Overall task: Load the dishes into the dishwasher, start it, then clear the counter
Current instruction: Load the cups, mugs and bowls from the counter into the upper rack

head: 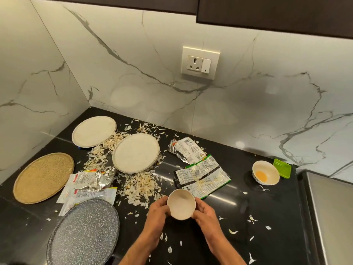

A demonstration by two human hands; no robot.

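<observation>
A wall socket (200, 63) with one switch is mounted on the white marble backsplash (133, 73), which carries grey veining. Dark upper cabinets (277, 14) run above the socket, along the top edge of the view. Well below and to the right of the socket, a steel appliance top (332, 213) sits at the right edge. A second marble wall panel (28, 83) stands far left of the socket, meeting the backsplash at a corner.
</observation>
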